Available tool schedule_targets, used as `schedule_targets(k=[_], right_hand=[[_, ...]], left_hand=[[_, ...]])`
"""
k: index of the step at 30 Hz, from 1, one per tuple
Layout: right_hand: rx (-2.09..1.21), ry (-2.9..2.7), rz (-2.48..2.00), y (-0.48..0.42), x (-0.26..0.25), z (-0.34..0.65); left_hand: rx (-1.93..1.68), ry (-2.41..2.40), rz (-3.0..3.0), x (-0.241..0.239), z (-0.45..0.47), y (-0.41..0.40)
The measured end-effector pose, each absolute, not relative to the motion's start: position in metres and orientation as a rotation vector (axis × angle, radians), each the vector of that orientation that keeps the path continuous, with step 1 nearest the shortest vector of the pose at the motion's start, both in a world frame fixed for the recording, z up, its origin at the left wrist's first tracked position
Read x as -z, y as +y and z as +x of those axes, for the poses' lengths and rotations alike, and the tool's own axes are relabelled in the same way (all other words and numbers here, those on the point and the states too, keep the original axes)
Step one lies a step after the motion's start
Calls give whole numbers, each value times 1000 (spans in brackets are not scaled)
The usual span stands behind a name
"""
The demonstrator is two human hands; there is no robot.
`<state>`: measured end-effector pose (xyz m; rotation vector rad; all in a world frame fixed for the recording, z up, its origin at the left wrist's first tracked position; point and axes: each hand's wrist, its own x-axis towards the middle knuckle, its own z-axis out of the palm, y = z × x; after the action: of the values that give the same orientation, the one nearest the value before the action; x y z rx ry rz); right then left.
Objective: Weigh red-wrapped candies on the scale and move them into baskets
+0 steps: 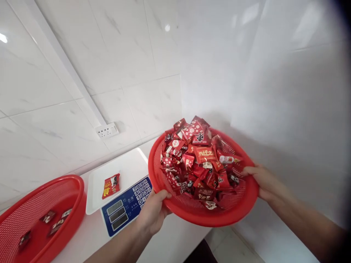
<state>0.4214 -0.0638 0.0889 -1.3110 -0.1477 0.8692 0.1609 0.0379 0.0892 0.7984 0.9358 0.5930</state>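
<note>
Between my two hands is a round red plastic basket [208, 219], heaped with red-wrapped snack packets [204, 154]. My left hand [155, 210] is closed on its near left rim, thumb on top. On the right side, my right hand [261, 179] grips the rim with the thumb over the edge and the other fingers hidden beneath. The basket tilts toward me and overlaps the right end of a digital scale [119, 215]. One red and yellow packet [111, 185] lies on the scale's white tray [131, 162].
A second red basket [78, 193] stands at the left with several small dark packets [56, 226] inside. All of it is on a white table [170, 241] against tiled walls. A power socket [106, 130] is fixed to the wall behind the scale.
</note>
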Motion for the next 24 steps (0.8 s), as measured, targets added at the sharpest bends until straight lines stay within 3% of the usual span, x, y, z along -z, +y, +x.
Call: schedule_targets(k=[5, 11, 18, 24], right_hand=[[-977, -104, -1280, -58, -75, 425], [-718, -241, -1186, -61, -83, 429], [-938, -145, -1251, -57, -76, 431], [-654, -258, -1166, -64, -82, 425]], left_hand=[[-518, 949, 788, -90, 170, 52], [-701, 869, 830, -83, 171, 51], [-523, 912, 760, -92, 170, 56], [-616, 829, 772, -97, 164, 52]])
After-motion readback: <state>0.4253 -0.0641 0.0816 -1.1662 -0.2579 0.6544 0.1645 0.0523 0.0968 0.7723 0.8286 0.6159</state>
